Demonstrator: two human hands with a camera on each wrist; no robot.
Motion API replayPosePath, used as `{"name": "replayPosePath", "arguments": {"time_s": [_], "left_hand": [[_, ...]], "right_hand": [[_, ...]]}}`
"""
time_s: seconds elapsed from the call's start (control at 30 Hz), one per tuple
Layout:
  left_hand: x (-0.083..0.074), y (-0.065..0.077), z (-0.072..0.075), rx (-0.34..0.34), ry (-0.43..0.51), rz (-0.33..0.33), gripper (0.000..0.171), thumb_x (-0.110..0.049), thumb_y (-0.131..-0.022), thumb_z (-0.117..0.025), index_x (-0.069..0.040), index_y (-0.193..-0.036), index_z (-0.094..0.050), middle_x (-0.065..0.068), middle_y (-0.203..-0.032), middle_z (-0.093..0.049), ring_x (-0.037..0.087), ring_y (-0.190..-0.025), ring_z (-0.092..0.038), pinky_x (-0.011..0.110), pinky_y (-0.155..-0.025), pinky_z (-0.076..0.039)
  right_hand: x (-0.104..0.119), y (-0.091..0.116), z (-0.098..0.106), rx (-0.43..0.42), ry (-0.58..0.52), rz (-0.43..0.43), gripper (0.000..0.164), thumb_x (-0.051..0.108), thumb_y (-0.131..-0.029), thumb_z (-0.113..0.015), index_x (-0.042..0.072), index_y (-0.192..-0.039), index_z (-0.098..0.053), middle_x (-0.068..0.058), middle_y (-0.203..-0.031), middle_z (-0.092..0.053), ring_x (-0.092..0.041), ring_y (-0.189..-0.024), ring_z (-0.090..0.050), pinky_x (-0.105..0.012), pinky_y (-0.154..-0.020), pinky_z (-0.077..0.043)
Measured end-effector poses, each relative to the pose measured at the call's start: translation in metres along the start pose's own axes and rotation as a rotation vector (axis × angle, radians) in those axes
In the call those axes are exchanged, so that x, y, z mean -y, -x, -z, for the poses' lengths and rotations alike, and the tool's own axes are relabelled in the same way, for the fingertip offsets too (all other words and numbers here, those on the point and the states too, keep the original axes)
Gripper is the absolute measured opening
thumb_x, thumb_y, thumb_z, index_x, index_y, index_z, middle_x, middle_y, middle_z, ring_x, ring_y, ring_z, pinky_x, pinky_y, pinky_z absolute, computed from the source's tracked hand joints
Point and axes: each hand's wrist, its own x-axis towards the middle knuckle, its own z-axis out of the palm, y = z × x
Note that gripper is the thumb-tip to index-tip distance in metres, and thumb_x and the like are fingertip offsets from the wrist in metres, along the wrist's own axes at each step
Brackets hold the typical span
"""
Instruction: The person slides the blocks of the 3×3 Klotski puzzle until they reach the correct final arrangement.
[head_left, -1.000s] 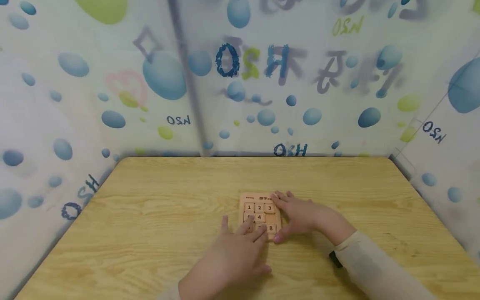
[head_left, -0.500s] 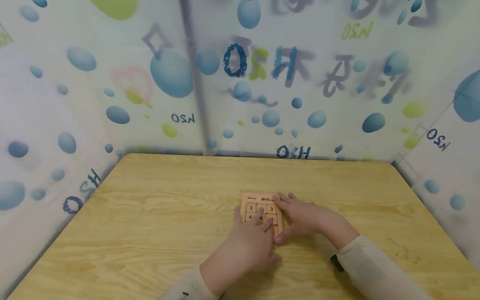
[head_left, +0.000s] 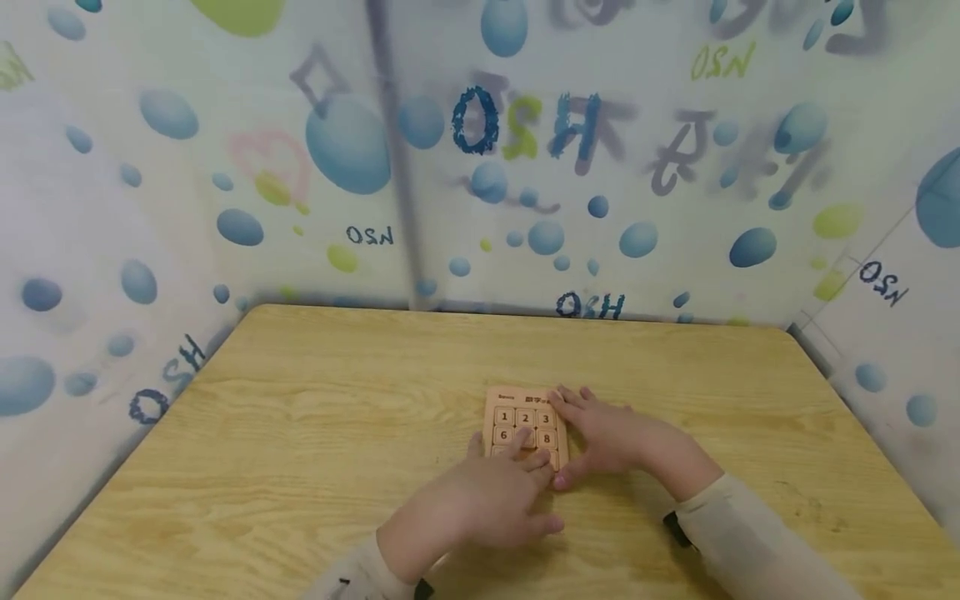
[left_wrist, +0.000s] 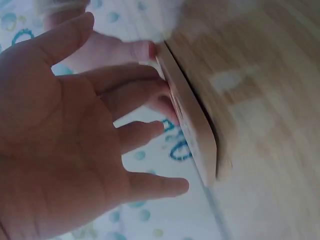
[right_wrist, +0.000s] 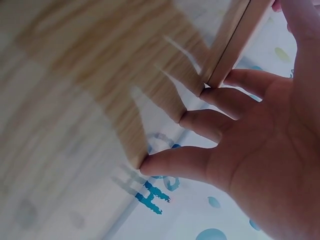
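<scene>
A small square wooden number-tile sliding puzzle [head_left: 525, 426] is steadied on the tabletop [head_left: 300, 433] by the flat right hand [head_left: 609, 433] at its right edge while a middle tile is pressed by the extended fingers of the left hand [head_left: 495, 500], nothing being gripped.

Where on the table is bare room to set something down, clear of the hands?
Bare wood lies left of the number puzzle toward the left table edge, behind it up to the patterned wall, and at the far right corner. It is crowded at centre, where the left hand and right hand flank the puzzle.
</scene>
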Motion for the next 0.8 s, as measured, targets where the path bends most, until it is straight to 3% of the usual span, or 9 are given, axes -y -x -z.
{"name": "replayPosePath", "arguments": {"time_s": [0.23, 0.57, 0.8], "left_hand": [[0.012, 0.007, 0.004, -0.059, -0.066, 0.09, 0.082, -0.07, -0.102, -0.053, -0.021, -0.166, -0.04, -0.004, -0.177, -0.029, 0.029, -0.169, -0.011, 0.082, -0.124, -0.015], [0.012, 0.0, -0.008, -0.045, -0.078, 0.087, 0.084, -0.072, -0.1, -0.055, -0.022, -0.166, -0.04, -0.005, -0.176, -0.028, 0.028, -0.168, -0.016, 0.083, -0.122, -0.015], [0.005, 0.009, 0.001, 0.015, -0.077, 0.069, 0.081, -0.076, -0.099, -0.052, -0.024, -0.16, -0.05, -0.007, -0.172, -0.038, 0.026, -0.167, -0.021, 0.085, -0.12, -0.018]], "right_hand": [[-0.002, -0.001, -0.003, -0.004, -0.009, 0.001, 0.125, 0.067, -0.078, -0.085, 0.013, -0.171, -0.022, -0.012, -0.18, -0.015, -0.049, -0.165, -0.013, -0.09, -0.114, -0.017], [-0.004, -0.001, -0.008, 0.004, -0.009, 0.005, 0.124, 0.069, -0.08, -0.083, 0.013, -0.171, -0.021, -0.012, -0.18, -0.015, -0.049, -0.165, -0.013, -0.09, -0.114, -0.019], [-0.003, 0.001, -0.003, -0.008, -0.003, 0.003, 0.125, 0.069, -0.079, -0.083, 0.013, -0.172, -0.02, -0.013, -0.18, -0.014, -0.048, -0.165, -0.012, -0.089, -0.115, -0.017]]}}
